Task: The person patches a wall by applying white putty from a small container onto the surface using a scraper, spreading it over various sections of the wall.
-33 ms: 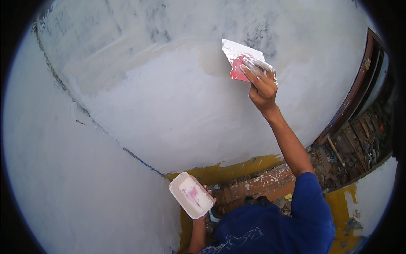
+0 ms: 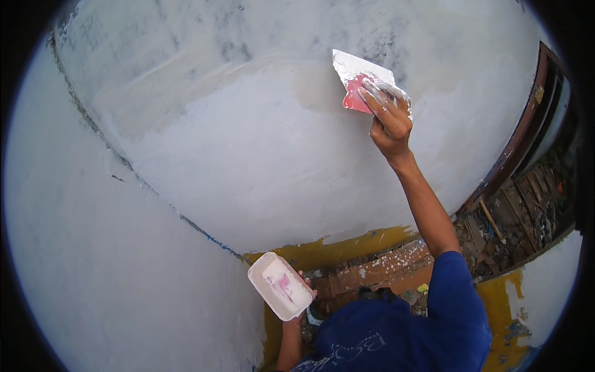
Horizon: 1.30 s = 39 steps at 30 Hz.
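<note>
My right hand [image 2: 392, 127], its fingers smeared white, grips a red putty spreader [image 2: 356, 98] against the wall in front of me. White paste thickly coats the spreader's upper part. Lower down, my left hand [image 2: 307, 282] supports a shallow rectangular tub [image 2: 253, 276] from its right side and underneath; most of that hand is hidden behind it. Inside the tub lies white paste [image 2: 279, 282] with a pink patch in the middle. Around the spreader, the wall [image 2: 217, 155] is pale and smooth below, with grey, dark-mottled areas higher up.
A rough crack [image 2: 124, 160] runs down the corner where a second pale wall [image 2: 93, 248] meets on the left. A yellow band [image 2: 334, 248] edges the wall's foot. Paint-spattered boards [image 2: 384, 266] and debris lie below. At the right stands a brown wooden frame [image 2: 524, 130].
My right hand and the spreader have shifted slightly up and to the right along the wall. The left hand and the tub have stayed in place.
</note>
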Available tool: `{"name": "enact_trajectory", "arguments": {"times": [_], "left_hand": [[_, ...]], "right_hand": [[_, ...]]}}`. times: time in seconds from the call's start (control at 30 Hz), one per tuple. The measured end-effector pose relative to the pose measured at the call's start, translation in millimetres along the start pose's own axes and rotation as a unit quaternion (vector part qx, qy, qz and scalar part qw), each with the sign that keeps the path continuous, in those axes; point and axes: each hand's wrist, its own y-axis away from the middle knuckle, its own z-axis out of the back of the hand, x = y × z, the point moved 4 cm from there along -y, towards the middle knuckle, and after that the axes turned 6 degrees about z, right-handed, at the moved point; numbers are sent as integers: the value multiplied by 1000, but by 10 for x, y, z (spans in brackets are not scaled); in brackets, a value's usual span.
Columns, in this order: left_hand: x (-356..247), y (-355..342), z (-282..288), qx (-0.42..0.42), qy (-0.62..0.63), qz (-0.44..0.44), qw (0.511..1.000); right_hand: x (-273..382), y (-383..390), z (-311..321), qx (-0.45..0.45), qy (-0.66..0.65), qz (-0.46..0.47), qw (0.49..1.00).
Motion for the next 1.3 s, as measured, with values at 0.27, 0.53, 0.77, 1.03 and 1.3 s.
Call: {"name": "enact_trajectory", "arguments": {"times": [0.27,0.53,0.77,1.03,1.3], "left_hand": [[-35,16,60,-24,-23,-17,999],[14,-37,94,9,-6,-1,1000],[-20,-61,96,8,-52,9,999],[18,-124,41,-32,-67,-15,997],[16,-79,78,10,-16,9,1000]], "right_hand": [[-842,-1105,173,-33,34,71,996],[-545,-408,37,58,-8,89,994],[57,535,103,177,-60,89,978],[-329,-430,160,5,-20,57,998],[87,28,121,31,-105,-5,994]]}}
